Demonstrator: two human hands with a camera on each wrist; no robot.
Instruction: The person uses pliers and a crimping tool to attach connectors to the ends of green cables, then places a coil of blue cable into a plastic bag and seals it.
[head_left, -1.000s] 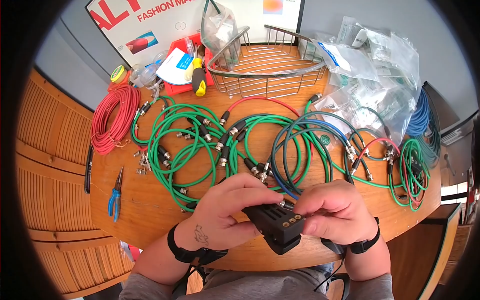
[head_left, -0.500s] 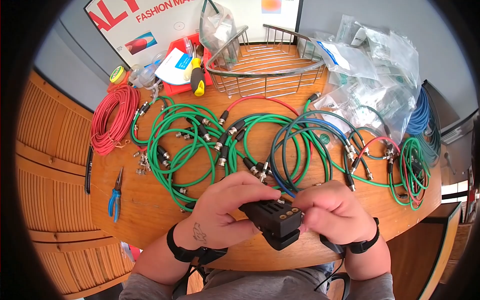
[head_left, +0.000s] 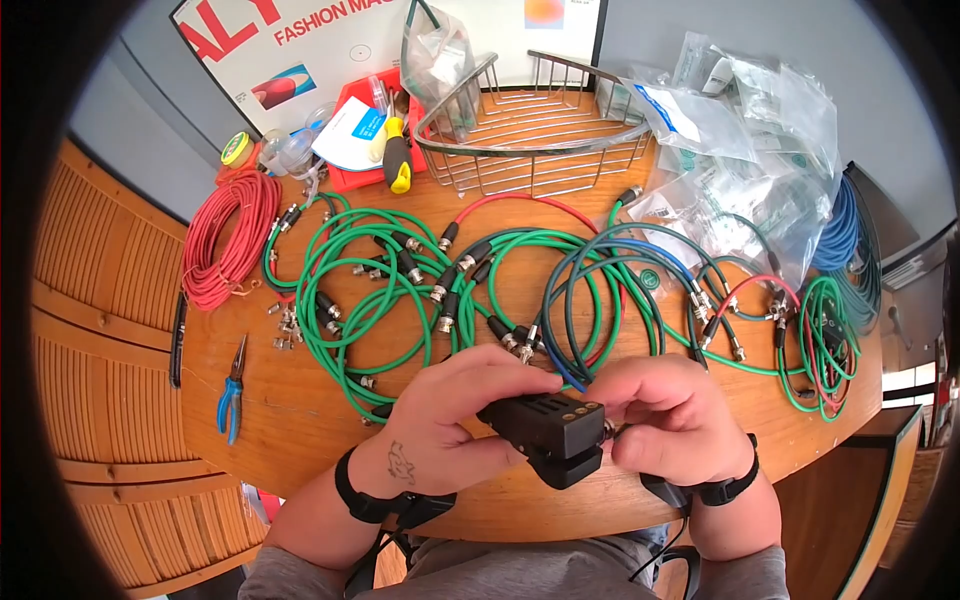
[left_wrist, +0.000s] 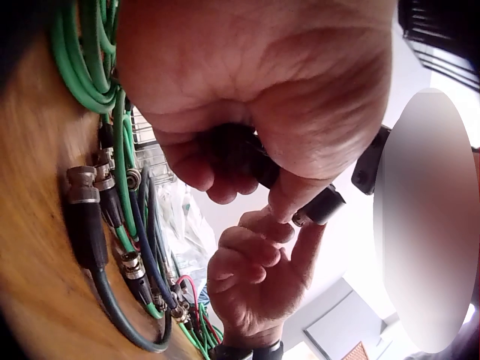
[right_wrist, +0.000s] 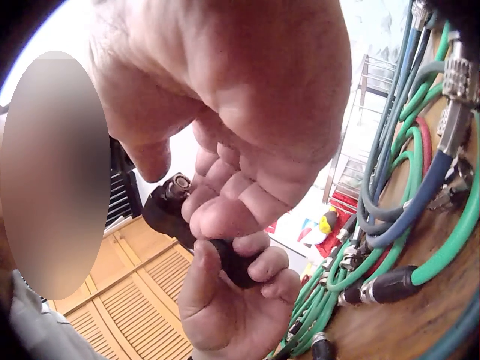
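Note:
My left hand [head_left: 435,425] grips a black slotted device [head_left: 550,425] from its left side, thumb below and fingers above. Small brass-coloured rings show on the device's top edge. A metal connector [right_wrist: 178,184] sticks out of its end in the right wrist view. Close to that end, my right hand [head_left: 675,425] has bent fingers, with the thumb and index finger apart around the connector; whether they touch it is unclear. In the left wrist view, the right hand [left_wrist: 251,277] is beside the device's dark end [left_wrist: 324,206].
Green cable coils [head_left: 350,340] and dark cables [head_left: 570,270] with metal connectors lie beyond the hands. Pliers [head_left: 231,400] and a red coil [head_left: 215,240] are at the left. Behind stand a wire basket [head_left: 540,150], a red tray [head_left: 350,178] and plastic bags [head_left: 780,140].
The device has tilted in my left hand, so its end faces the head camera more. My right thumb and index finger have parted from their closer position half a second ago.

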